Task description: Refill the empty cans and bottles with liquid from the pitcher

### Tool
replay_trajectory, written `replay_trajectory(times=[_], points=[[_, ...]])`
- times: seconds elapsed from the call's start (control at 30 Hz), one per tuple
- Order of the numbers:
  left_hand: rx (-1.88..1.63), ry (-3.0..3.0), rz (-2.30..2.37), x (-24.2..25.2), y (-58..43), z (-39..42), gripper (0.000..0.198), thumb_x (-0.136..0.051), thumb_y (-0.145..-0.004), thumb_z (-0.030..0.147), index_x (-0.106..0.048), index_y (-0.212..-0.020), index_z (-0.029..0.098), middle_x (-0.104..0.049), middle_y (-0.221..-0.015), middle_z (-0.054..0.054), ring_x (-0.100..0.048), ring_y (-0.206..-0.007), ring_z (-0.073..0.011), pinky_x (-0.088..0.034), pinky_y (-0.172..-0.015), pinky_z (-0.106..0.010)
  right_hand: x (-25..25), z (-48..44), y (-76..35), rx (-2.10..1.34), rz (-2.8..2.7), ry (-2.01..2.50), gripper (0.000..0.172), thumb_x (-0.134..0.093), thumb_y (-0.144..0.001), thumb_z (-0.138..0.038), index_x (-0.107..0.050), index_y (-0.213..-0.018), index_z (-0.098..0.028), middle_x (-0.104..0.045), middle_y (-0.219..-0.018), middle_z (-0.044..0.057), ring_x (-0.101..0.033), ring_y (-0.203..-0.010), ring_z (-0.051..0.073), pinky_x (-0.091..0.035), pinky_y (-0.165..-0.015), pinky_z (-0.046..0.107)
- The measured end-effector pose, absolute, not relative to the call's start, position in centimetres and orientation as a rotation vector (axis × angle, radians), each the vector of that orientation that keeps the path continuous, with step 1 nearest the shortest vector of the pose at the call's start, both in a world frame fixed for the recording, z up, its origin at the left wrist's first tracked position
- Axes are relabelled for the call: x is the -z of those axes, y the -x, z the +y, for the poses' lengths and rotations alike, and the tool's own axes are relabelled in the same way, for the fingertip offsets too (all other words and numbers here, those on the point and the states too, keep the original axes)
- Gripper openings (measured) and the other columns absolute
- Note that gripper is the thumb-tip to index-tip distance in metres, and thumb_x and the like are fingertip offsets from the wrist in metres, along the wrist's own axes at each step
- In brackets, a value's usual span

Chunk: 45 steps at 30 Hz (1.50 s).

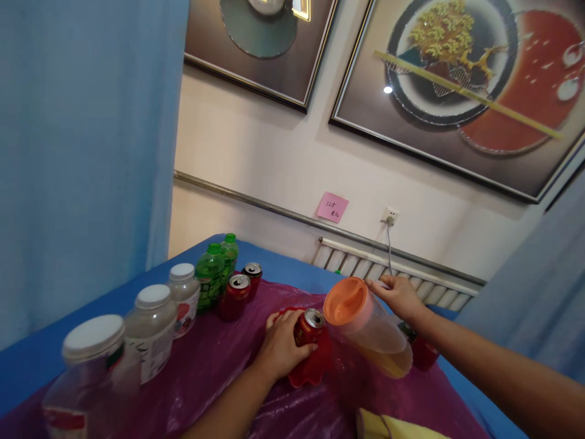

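Note:
My left hand (280, 346) is wrapped round a red drink can (305, 330). The can stands roughly upright on a red dish with a wavy edge (315, 367), its top opening showing. To its right, my right hand (404, 299) grips a clear plastic pitcher (377, 332) on its far side, fingers partly hidden. The pitcher leans left, its orange lid (343, 303) close beside the can's top. Yellowish liquid lies low in the pitcher. No stream of liquid can be made out between pitcher and can.
Left stand several white-lidded jars (153, 329), two green bottles (211, 277) and two opened cans (234, 297). Purple plastic sheeting (219, 366) covers part of the blue table (283, 262). A yellow cloth (397, 427) lies at the front; another red object (424, 355) sits behind the pitcher.

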<state>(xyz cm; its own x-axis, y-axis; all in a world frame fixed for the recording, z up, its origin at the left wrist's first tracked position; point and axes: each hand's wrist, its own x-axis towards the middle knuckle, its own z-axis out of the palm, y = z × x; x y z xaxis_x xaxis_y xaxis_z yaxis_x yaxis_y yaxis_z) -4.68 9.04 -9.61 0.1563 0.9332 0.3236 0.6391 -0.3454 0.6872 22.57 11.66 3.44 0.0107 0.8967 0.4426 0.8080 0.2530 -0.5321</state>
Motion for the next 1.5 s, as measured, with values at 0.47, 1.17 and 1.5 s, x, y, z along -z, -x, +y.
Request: replay_trajectory(times=[0.47, 1.17, 1.5], points=[[-1.025, -2.052, 1.482, 9.54, 4.75, 9.0, 0.069, -0.086, -0.062, 0.036, -0.059, -0.125, 0.028, -0.068, -0.128, -0.006, -0.057, -0.125, -0.0292, -0.025, -0.114, -0.048, -3.53, 11.57, -22.48, -0.166, -1.801, 1.531, 0.055, -0.056, -0.076, -0.063, -0.021, -0.055, -0.026, -0.021, -0.052, -0.007, -0.022, -0.048, 0.01, -0.018, -0.044, 0.026], [-1.037, -2.055, 1.472, 9.64, 4.77, 8.97, 0.068, -0.086, -0.062, 0.036, -0.059, -0.124, 0.029, -0.068, -0.128, -0.005, -0.057, -0.125, -0.029, -0.026, -0.113, -0.048, -3.56, 11.55, -22.61, -0.154, -1.798, 1.544, 0.055, -0.056, -0.075, -0.063, -0.021, -0.054, -0.026, -0.021, -0.052, -0.006, -0.024, -0.048, 0.01, -0.019, -0.044, 0.026], [-1.033, -2.049, 1.481, 9.64, 4.71, 8.97, 0.07, -0.087, -0.062, 0.037, -0.058, -0.125, 0.027, -0.068, -0.129, -0.006, -0.057, -0.126, -0.0287, -0.025, -0.114, -0.047, -3.79, 11.41, -22.43, -0.178, -1.802, 1.543, 0.054, -0.057, -0.076, -0.062, -0.022, -0.055, -0.026, -0.022, -0.052, -0.006, -0.023, -0.048, 0.01, -0.019, -0.044, 0.026]])
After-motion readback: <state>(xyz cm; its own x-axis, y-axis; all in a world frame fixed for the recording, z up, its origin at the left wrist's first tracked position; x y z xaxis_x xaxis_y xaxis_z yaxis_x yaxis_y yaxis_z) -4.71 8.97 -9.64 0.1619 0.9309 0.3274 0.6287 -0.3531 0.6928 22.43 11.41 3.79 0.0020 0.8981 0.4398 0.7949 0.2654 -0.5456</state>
